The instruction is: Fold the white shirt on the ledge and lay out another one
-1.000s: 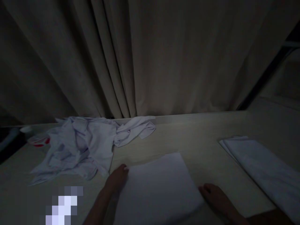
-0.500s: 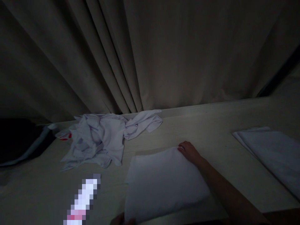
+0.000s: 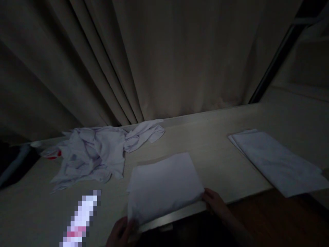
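A folded white cloth [image 3: 164, 187] lies flat near the front edge of the pale table, its layers showing along the left side. My left hand [image 3: 119, 231] is closed on its near left corner, with the fingers partly hidden in the dark. At the near right corner, my right hand [image 3: 214, 202] pinches the cloth's edge between thumb and fingers. The cloth's far edge lies free on the tabletop.
Crumpled white clothing [image 3: 95, 154] is heaped at the back left, beside a red-and-clear item [image 3: 52, 153]. Another folded white cloth [image 3: 272, 157] overhangs the table's front edge at right. A pixelated bright strip [image 3: 81, 219] is at lower left. Beige curtains [image 3: 180, 58] hang behind the table.
My right hand has moved from the cloth's far edge to its near right corner. My left hand stays at the near left corner. The view has shifted to the right.
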`<state>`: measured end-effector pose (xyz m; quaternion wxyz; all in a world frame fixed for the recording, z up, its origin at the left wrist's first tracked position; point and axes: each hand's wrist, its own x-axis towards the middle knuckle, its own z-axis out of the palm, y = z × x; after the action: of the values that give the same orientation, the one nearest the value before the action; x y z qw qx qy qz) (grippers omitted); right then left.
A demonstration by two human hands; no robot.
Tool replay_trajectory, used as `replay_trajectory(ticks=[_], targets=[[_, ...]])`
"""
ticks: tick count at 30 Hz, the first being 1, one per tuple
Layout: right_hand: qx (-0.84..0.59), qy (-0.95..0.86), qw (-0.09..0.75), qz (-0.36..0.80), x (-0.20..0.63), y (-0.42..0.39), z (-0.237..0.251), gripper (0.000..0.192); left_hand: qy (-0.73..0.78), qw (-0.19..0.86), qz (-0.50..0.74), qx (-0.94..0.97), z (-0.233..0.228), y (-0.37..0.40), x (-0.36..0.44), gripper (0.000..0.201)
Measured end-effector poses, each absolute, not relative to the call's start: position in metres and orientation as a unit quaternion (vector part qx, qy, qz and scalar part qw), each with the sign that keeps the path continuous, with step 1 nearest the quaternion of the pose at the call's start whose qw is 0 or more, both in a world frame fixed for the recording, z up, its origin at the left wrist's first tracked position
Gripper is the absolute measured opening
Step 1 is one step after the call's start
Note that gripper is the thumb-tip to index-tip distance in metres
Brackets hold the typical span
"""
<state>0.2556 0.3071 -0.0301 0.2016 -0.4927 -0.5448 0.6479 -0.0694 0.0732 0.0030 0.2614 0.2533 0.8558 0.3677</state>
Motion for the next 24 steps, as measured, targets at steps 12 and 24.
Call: replay_trajectory(ticks=[12,24], targets=[[-0.461,-0.450,0.329,0.691,0.261,0.311,-0.023,0.040,0.826,0.279,0.453,0.184,0.013,0.068,-0.060,0.062],[-0.534,-0.633,0.261,0.495,0.282,0.296,-0.037,0.033,0.832,0.256,0.451,0.195,-0.005,0.050,-0.040,0.065]])
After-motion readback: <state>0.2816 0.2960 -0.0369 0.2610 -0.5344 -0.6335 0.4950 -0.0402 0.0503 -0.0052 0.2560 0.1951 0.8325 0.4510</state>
